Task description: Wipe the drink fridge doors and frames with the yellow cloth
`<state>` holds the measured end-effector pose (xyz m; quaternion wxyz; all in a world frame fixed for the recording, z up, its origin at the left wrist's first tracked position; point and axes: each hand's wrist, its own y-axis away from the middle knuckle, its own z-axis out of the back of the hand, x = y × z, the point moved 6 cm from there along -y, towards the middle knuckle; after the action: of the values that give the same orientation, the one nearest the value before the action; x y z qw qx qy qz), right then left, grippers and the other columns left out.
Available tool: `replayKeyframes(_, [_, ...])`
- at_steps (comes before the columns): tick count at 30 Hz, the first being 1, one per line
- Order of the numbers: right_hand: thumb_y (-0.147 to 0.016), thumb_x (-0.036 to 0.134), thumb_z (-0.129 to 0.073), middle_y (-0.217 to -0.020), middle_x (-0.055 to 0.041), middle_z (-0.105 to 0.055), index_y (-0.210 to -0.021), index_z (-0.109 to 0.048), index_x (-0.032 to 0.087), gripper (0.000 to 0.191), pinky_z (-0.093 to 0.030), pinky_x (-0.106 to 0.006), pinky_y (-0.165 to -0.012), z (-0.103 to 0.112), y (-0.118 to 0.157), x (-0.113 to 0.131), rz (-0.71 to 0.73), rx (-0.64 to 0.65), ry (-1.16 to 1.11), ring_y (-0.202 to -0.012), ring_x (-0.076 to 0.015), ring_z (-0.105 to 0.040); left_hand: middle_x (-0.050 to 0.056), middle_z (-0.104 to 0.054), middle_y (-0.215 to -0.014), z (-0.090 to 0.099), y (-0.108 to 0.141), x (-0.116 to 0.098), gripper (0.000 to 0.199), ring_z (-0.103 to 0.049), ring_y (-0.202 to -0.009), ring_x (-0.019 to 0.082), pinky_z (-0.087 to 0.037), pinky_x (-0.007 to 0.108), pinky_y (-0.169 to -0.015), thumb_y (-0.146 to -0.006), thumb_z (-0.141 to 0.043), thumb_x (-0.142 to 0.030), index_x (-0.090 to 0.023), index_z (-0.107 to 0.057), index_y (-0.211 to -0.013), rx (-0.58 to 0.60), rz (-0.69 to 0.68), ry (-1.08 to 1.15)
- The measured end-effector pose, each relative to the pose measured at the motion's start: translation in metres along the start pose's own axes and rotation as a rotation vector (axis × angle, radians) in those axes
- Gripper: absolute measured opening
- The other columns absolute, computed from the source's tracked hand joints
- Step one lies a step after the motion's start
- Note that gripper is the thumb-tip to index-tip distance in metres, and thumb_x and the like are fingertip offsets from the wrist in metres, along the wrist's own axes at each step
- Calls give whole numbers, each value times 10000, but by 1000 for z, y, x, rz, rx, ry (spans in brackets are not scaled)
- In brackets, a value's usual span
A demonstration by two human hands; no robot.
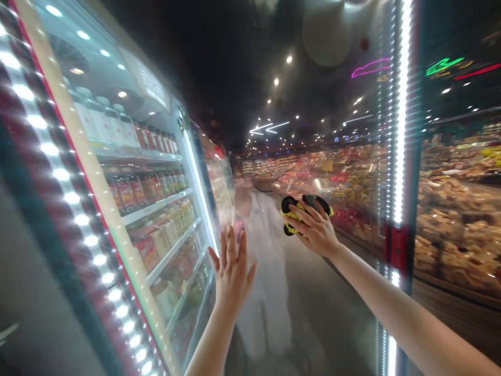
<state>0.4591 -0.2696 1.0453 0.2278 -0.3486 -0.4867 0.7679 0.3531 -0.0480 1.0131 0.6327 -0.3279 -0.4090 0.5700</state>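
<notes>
My left hand [231,274] is raised with its fingers spread, at or near the glass of an open cooler door, and holds nothing. My right hand [315,230] is pressed over a black and yellow cloth-like pad [290,209] against the same glass. The lit door edge with its red handle part [396,245] stands to the right of my right hand. A faint reflection of a person in light clothes [266,261] shows in the glass between and below my hands.
Left of my hands, an open cooler holds shelves [156,209] of white bottles [105,117], jars and packages. A bright LED strip [82,219] runs along its frame. Produce displays [454,235] stand beyond the door on the right.
</notes>
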Motion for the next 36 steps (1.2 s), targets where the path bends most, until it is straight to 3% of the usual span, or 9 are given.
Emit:
replayKeyframes(3, [-982,250,-546,-1552,-44,-544,-1475,-560,356,504,-274,-596,-1236,4,-25,-22,-240,-155,11,-1489,-327,-412,152,-92,-1736,8,8,20,991,-43,-1598,372,-112,674,-1259,-927,-696,-337,-281,-31,-1659,8,39,-18])
replayKeyframes(6, [-1011,324,-514,-1597,-74,-484,-1523,-504,333,513,-265,-655,-1216,0,-68,1,-405,-233,11,-1520,-365,-350,152,-63,-1739,16,16,32,976,-32,-1600,373,-123,677,-1258,-937,-681,-337,-279,-28,-1660,0,71,-41])
replayKeyframes(12, [-980,325,-599,-1599,-41,-499,-1553,-454,374,592,-210,-622,-1257,-29,-53,112,-54,0,-93,-1521,-337,-357,168,-79,-1734,23,38,49,942,-57,-1600,371,-144,686,-1251,-951,-651,-313,-272,-35,-1662,6,73,-71])
replayKeyframes(16, [-922,139,-619,-1511,23,-598,-1490,-512,472,666,-259,-551,-1260,-30,-14,105,-1,-6,-102,-1437,-284,-491,145,-95,-1734,28,58,78,972,-86,-1596,370,-103,689,-1255,-932,-672,-306,-304,-27,-1660,60,96,-99])
replayKeyframes(20, [-961,296,-620,-1591,-65,-500,-1524,-506,361,578,-245,-660,-1232,-24,-49,78,-326,-179,-74,-1505,-385,-377,139,-88,-1735,37,73,107,1048,-93,-1590,383,-62,707,-1245,-886,-745,-367,-336,-36,-1658,70,132,-139])
replayKeyframes(25, [-1000,352,-565,-1636,-66,-441,-1557,-457,333,568,-191,-679,-1240,-37,-106,148,-279,-131,-109,-1549,-380,-292,175,-133,-1726,43,83,120,1027,-94,-1588,391,-32,700,-1244,-891,-744,-385,-294,-75,-1664,91,118,-166])
replayKeyframes(29, [-990,295,-584,-1593,-13,-509,-1562,-433,375,596,-165,-606,-1277,-48,-72,202,-17,7,-124,-1519,-315,-373,163,-148,-1729,46,89,128,876,-103,-1589,391,26,656,-1259,-942,-675,-379,-267,-184,-1659,106,99,-136])
replayKeyframes(33, [-940,163,-615,-1554,-16,-557,-1544,-456,389,664,-188,-578,-1279,-47,-37,187,12,36,-93,-1476,-299,-447,173,-162,-1725,48,96,142,955,-111,-1587,401,36,689,-1243,-883,-751,-403,-279,-200,-1654,102,84,-133])
replayKeyframes(36, [-953,218,-620,-1582,-63,-520,-1549,-465,348,630,-222,-631,-1251,-43,-59,165,-191,-58,-70,-1506,-353,-393,177,-157,-1722,50,101,150,1019,-110,-1588,392,-20,685,-1253,-857,-782,-409,-281,-166,-1658,92,96,-149])
